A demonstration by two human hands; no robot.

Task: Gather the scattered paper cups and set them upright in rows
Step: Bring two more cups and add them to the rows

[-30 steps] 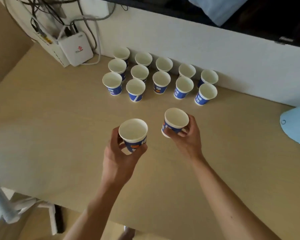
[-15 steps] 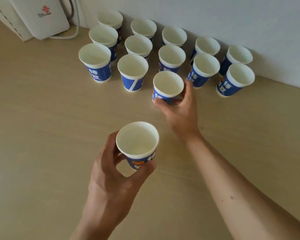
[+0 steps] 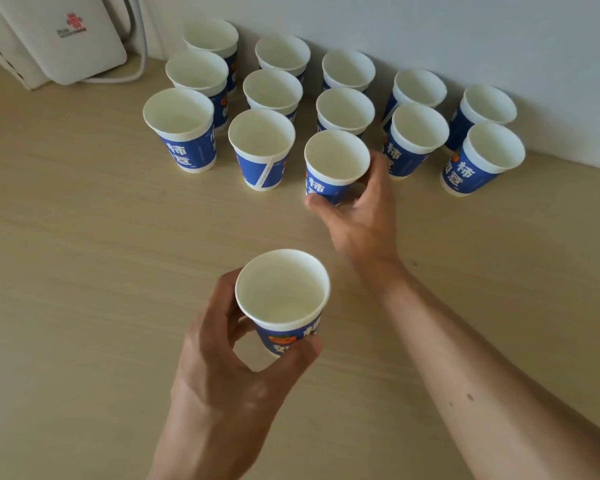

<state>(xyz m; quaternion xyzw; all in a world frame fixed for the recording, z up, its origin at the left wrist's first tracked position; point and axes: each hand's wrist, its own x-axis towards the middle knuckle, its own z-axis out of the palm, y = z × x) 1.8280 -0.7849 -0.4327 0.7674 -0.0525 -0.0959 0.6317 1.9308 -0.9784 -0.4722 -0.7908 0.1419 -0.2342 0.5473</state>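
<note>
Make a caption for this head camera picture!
Right hand grips a cup at the front row; left hand holds another cup.

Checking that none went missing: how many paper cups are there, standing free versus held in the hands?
Free-standing cups: 12
Near cup in left hand: 1
Front-row cup in right hand: 1
Total: 14 cups

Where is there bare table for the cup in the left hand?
Free: the table in front of the right-end cup and its neighbour, right of the right hand; also the broad stretch left of the left hand. Crowded: the cup rows against the wall.
</note>
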